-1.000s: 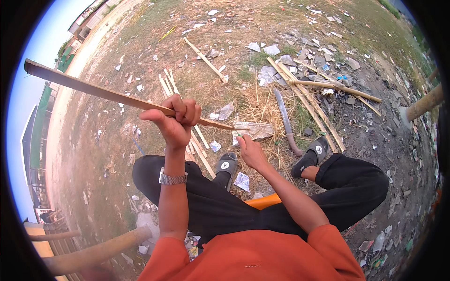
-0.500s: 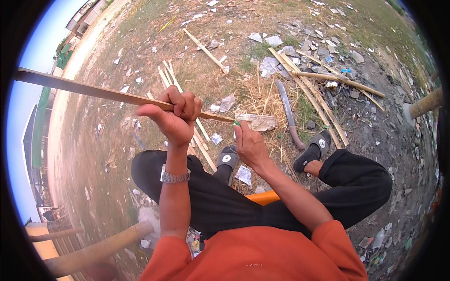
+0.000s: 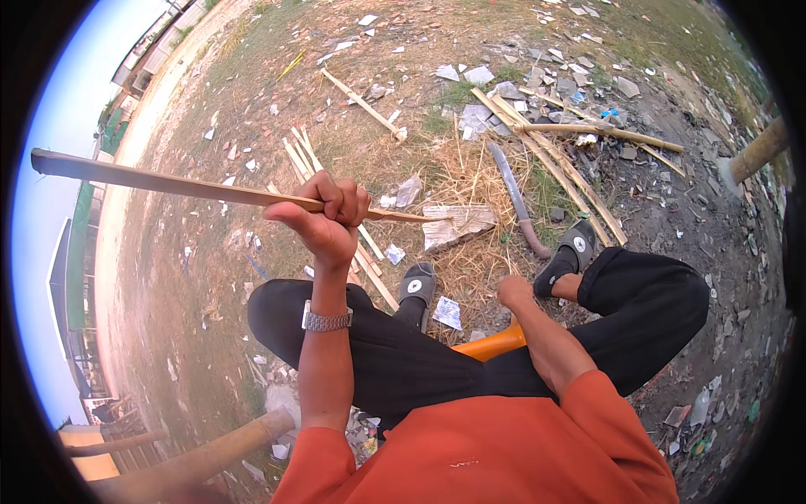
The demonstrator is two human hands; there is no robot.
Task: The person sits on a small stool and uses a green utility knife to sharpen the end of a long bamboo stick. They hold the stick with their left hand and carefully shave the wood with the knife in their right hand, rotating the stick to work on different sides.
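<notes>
Littered ground (image 3: pixel 201 294); left hand (image 3: pixel 330 231) clenches bamboo slat (image 3: pixel 176 182), apparently steadying it over wooden block (image 3: pixel 472 228); right hand (image 3: pixel 515 292): grip undeterminable.

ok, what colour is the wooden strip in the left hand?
The wooden strip is tan-brown, darker at its far left end; head view shows it best.

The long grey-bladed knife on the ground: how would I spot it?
Find the patch of dry yellow straw near the centre. Along its right side lies the long grey-bladed knife. Unlike the straight pale wooden strips beside it, it ends in a brown handle.
</notes>
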